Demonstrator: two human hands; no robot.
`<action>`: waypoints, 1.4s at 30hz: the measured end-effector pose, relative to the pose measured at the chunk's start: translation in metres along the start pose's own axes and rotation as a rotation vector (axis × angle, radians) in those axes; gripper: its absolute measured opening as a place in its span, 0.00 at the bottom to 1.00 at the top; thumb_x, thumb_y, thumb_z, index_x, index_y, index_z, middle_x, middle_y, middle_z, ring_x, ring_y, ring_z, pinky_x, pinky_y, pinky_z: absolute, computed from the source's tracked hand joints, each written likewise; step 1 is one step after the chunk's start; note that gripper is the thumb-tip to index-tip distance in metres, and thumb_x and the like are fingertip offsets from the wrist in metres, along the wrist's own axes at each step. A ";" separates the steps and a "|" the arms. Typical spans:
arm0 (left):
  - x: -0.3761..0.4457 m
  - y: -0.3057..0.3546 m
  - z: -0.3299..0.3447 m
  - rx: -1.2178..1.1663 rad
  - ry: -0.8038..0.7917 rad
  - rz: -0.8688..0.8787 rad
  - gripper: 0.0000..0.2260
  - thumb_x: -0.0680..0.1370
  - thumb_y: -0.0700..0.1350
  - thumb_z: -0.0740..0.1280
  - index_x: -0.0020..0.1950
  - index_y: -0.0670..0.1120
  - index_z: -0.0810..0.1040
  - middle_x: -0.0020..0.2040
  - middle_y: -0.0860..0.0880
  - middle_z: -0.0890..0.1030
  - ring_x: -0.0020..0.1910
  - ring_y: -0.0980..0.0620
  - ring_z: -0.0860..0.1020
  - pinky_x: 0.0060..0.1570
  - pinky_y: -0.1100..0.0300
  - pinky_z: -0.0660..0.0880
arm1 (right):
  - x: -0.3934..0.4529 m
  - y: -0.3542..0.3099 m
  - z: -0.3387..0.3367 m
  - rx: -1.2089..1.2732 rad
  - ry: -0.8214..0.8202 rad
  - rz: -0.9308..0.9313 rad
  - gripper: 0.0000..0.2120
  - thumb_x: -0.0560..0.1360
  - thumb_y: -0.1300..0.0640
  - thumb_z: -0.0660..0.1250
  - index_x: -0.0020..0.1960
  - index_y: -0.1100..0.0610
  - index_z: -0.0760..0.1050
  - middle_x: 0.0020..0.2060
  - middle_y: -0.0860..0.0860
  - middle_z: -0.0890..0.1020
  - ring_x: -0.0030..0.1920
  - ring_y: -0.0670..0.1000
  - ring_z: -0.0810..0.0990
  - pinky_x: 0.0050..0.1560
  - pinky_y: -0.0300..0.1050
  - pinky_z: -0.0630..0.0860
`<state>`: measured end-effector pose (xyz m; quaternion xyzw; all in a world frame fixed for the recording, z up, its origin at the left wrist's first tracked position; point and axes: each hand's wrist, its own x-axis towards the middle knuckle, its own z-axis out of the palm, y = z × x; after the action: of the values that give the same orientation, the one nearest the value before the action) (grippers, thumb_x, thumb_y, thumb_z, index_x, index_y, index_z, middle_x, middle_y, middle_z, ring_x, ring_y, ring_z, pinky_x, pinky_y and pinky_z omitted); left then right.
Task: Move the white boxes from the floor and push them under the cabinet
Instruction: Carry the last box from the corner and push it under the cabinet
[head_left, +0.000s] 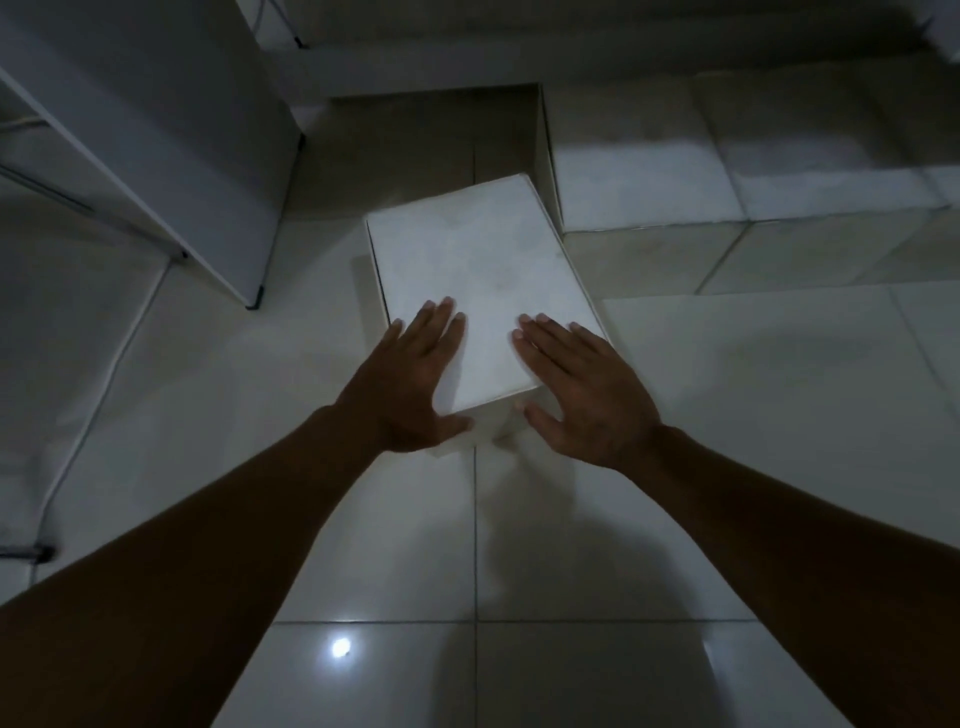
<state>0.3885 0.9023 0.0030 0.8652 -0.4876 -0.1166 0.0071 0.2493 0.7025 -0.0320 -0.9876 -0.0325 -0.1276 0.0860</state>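
Observation:
A white box (478, 270) lies on the tiled floor, turned slightly so its far end points toward a dark gap (421, 140) between the cabinet (156, 119) on the left and white boxes (639, 171) on the right. My left hand (410, 379) rests flat on the box's near left corner, fingers spread, thumb down its near side. My right hand (582, 389) lies flat on the near right corner, fingers apart, thumb against the near side. Neither hand grips the box.
Several white boxes (779, 145) are packed in a row along the back right. A white cable (104, 374) runs across the floor on the left beside the cabinet's foot (253, 304). Glossy floor tiles (467, 571) stretch toward me.

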 end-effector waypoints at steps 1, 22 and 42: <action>0.006 -0.001 -0.001 0.007 -0.016 -0.029 0.50 0.73 0.66 0.67 0.80 0.45 0.40 0.79 0.47 0.37 0.78 0.48 0.38 0.76 0.47 0.43 | 0.006 0.001 0.000 -0.009 -0.025 0.007 0.33 0.77 0.47 0.63 0.76 0.61 0.60 0.76 0.58 0.62 0.76 0.55 0.59 0.74 0.55 0.58; 0.098 -0.024 -0.007 -0.072 -0.018 -0.251 0.48 0.69 0.77 0.54 0.77 0.56 0.33 0.77 0.42 0.30 0.75 0.39 0.30 0.70 0.39 0.34 | 0.088 0.025 -0.002 -0.194 -0.220 0.350 0.36 0.80 0.46 0.61 0.79 0.56 0.46 0.79 0.54 0.50 0.78 0.54 0.46 0.76 0.55 0.43; 0.183 -0.087 -0.013 0.051 0.189 -0.185 0.48 0.67 0.80 0.50 0.78 0.58 0.37 0.79 0.42 0.39 0.77 0.38 0.38 0.71 0.39 0.39 | 0.144 0.109 0.021 -0.188 -0.096 0.620 0.60 0.62 0.18 0.54 0.79 0.54 0.42 0.79 0.54 0.45 0.78 0.54 0.43 0.75 0.61 0.45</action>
<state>0.5551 0.7915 -0.0313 0.9136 -0.4054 -0.0225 0.0200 0.4029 0.6053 -0.0322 -0.9589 0.2776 -0.0512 0.0274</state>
